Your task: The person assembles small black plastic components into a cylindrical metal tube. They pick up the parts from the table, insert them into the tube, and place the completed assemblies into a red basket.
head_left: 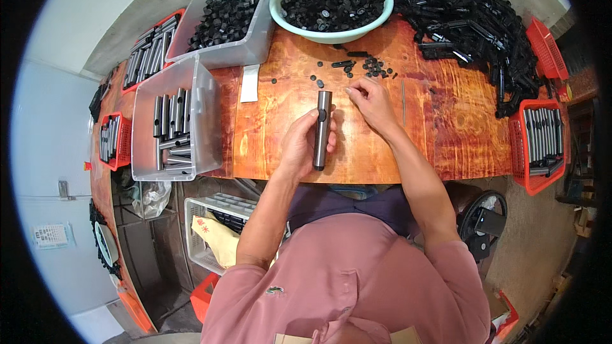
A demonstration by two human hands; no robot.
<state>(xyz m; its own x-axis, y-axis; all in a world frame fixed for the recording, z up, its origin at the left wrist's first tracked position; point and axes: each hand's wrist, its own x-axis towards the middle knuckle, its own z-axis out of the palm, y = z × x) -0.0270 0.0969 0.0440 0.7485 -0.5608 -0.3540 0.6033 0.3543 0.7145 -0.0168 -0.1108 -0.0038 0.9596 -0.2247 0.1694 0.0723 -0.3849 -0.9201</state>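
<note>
My left hand (298, 146) is wrapped round a silver metal tube (322, 134), held nearly upright over the table's front part. A black piece sits in the tube's side near my thumb, and its lower end is black. To the right, my right hand (371, 106) is closed, with thumb and fingertips pinched together. Whatever it may hold is too small or hidden to make out. Just beyond it lie several small black caps (376, 67) on the wooden table (268, 134).
A pale green basin (276, 15) of small black parts stands at the back, beside a clear bin (245, 53) of black caps. Black plastic pieces (472, 22) are heaped at right. Another clear bin (209, 114) holds tubes. Red baskets (539, 181) of tubes flank both sides.
</note>
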